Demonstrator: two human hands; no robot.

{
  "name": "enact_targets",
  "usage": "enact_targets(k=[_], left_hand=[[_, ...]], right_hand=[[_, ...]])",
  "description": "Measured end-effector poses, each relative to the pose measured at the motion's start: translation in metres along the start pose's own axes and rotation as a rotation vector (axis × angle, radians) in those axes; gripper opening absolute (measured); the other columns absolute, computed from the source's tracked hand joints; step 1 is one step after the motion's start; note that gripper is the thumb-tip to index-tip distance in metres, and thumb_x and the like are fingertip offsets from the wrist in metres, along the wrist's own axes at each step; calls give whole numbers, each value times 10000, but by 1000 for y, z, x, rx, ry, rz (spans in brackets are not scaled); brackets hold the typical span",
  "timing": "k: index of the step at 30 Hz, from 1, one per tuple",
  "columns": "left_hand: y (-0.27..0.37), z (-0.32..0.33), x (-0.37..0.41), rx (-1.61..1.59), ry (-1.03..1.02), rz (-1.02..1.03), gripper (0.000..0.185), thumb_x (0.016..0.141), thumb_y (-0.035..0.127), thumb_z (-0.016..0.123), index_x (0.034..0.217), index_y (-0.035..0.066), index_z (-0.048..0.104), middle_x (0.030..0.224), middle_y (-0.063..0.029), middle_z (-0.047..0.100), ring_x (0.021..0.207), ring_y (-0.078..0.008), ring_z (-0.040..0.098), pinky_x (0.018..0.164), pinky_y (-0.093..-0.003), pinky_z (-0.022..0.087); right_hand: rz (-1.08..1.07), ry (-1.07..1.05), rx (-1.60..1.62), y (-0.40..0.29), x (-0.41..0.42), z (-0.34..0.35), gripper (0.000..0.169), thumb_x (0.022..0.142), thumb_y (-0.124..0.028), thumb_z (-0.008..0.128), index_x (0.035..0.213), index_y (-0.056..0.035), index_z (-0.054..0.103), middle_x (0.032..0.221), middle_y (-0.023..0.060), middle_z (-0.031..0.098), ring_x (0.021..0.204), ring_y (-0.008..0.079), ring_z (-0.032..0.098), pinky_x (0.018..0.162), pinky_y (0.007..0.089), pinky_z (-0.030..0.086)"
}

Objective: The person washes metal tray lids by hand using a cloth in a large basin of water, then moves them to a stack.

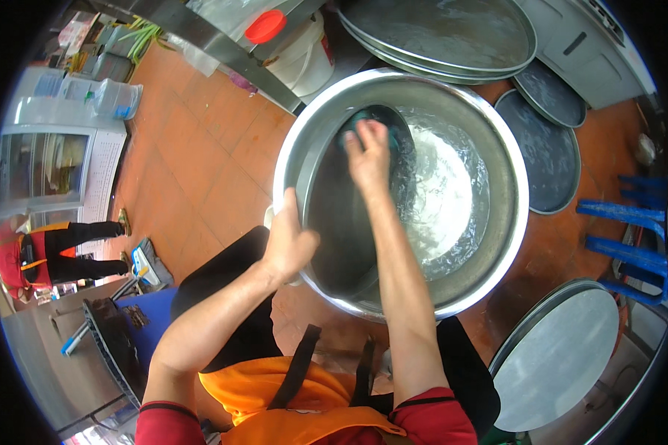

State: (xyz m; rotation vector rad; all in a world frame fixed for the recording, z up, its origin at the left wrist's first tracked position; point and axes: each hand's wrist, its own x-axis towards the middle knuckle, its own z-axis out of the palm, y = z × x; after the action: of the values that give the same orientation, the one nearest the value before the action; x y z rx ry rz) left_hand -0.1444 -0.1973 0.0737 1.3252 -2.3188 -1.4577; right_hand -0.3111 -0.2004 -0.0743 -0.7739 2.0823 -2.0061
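Observation:
A large round metal basin [509,245] holding water stands before me. Inside it a dark round metal tray [339,222] leans against the left wall, its right part in the water. My left hand [292,245] grips the tray's left edge by the basin's rim. Toward the top of the tray, my right hand [370,147] presses a green scouring pad [360,119] to the surface; the pad is partly hidden beneath the fingers and slightly blurred.
Stacked round trays [445,33] lie beyond the basin, with more trays [545,150] on the tiled floor at right. A white bucket [306,61] stands at the upper left. Blue plastic stools [623,250] and an upright tray [556,361] are at right. Another person [50,253] stands far left.

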Motion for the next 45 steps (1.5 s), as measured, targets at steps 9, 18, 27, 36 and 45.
enact_targets(k=[9, 18, 27, 36, 45], left_hand=[[-38, -24, 38, 58, 190, -117, 437, 713, -75, 439, 1136, -65, 549, 983, -281, 661, 960, -364, 661, 846, -398, 501], [-26, -21, 34, 197, 114, -163, 477, 754, -48, 428, 1224, -39, 513, 1072, -282, 644, 1066, -388, 622, 922, -412, 469], [-25, 1, 40, 106, 185, -111, 355, 780, -27, 448, 1127, -48, 516, 1031, -304, 630, 1043, -415, 616, 898, -431, 471], [-19, -10, 35, 186, 300, -139, 268, 947, 226, 580, 978, -30, 507, 859, -280, 644, 866, -440, 642, 774, -459, 487], [-1, -10, 25, 390, 209, -106, 276, 976, 258, 519, 1095, 9, 506, 917, -301, 645, 920, -492, 612, 804, -523, 471]], right_hand=[[-227, -215, -29, -52, -176, 2, 231, 742, -89, 717, 963, -44, 667, 1138, 147, 538, 1024, 354, 519, 881, 457, 452], [90, -149, -407, 83, -204, -54, 270, 858, -92, 659, 1121, -48, 611, 1245, 203, 514, 1135, 419, 508, 958, 480, 435], [544, 181, -275, 109, -182, -40, 319, 882, -216, 697, 1140, -35, 653, 1226, 178, 548, 1101, 352, 553, 970, 416, 436], [27, -326, 333, -73, -137, -7, 101, 774, -104, 727, 812, -14, 702, 780, 86, 602, 741, 253, 604, 667, 341, 488], [-38, -597, -198, 29, -211, -44, 184, 828, -255, 703, 752, -88, 728, 785, 64, 638, 774, 277, 635, 723, 414, 502]])
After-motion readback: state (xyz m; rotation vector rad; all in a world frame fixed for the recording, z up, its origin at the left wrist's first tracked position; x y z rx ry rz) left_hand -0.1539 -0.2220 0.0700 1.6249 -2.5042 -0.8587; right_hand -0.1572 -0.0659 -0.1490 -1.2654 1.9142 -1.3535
